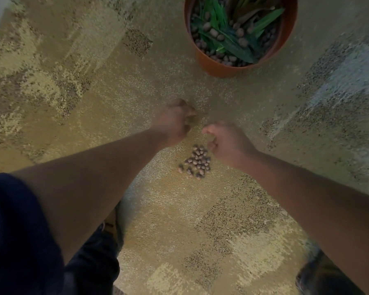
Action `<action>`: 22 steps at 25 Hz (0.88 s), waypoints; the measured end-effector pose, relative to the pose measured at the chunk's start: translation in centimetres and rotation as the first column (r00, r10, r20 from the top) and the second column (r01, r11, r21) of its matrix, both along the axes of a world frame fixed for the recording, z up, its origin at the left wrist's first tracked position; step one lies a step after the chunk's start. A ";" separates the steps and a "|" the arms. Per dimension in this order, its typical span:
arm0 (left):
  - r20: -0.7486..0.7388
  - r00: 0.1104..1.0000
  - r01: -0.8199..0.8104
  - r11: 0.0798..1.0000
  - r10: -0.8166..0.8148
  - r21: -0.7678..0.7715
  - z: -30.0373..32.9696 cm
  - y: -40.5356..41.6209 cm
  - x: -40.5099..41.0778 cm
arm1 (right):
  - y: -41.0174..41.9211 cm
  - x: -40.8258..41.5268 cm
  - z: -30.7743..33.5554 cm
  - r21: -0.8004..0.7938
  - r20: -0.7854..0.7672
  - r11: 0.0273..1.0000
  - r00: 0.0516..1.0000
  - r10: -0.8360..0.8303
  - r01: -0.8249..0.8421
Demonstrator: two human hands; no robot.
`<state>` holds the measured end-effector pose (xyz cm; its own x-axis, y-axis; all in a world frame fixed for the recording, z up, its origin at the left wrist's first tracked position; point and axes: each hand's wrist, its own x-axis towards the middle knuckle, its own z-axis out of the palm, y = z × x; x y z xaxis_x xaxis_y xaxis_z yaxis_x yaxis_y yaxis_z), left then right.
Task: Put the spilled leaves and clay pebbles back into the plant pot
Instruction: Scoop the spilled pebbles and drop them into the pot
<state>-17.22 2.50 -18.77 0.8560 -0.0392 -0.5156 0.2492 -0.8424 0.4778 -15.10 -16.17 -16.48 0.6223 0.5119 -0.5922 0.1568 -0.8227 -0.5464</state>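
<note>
On the carpet (pixel 73 103), the left hand (pixel 175 122) is fisted, contents indeterminate, the pebble pile (pixel 195 161) lies mid-floor beside the curled, apparently empty right hand (pixel 228 143), so scooping toward the far-edge pot (pixel 211 67) appears next.

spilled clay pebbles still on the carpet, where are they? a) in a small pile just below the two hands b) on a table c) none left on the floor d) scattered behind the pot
a: the clay pebbles lie in a small pile on the carpet, nearer the person than the left hand and the right hand, well short of the plant pot.
</note>
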 end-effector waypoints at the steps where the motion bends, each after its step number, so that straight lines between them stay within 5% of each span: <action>1: 0.017 0.999 0.029 1.000 -0.029 0.011 -0.4 0.0 -0.3 | 0.1 -0.8 -0.5 -0.033 -0.058 0.998 0.997 0.044 -0.046; 5: 0.004 0.998 0.067 0.994 -0.068 0.085 -1.7 0.4 -2.1 | 0.5 -3.0 -1.8 -0.102 -0.072 0.964 0.968 0.239 -0.245; 9: -0.025 0.998 -0.063 0.997 0.064 0.053 -1.4 0.1 -4.4 | 0.3 -3.7 -2.2 -0.169 -0.051 0.919 0.934 0.353 -0.357; 15: -0.238 0.971 -0.024 0.999 0.012 -0.049 -0.1 -1.7 -8.7 | -0.2 -4.4 -2.2 -0.171 -0.053 0.944 0.959 0.278 -0.283; 22: -0.222 0.970 -0.091 0.995 0.095 0.027 -0.7 -2.9 -9.9 | -0.9 -5.4 -2.3 -0.201 -0.040 0.954 0.975 0.220 -0.223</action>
<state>-27.11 -0.36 -19.49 0.7192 0.0455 -0.6933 0.4253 -0.8179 0.3875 -20.46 -17.03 -18.81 0.4958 0.5037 -0.7075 0.3397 -0.8622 -0.3758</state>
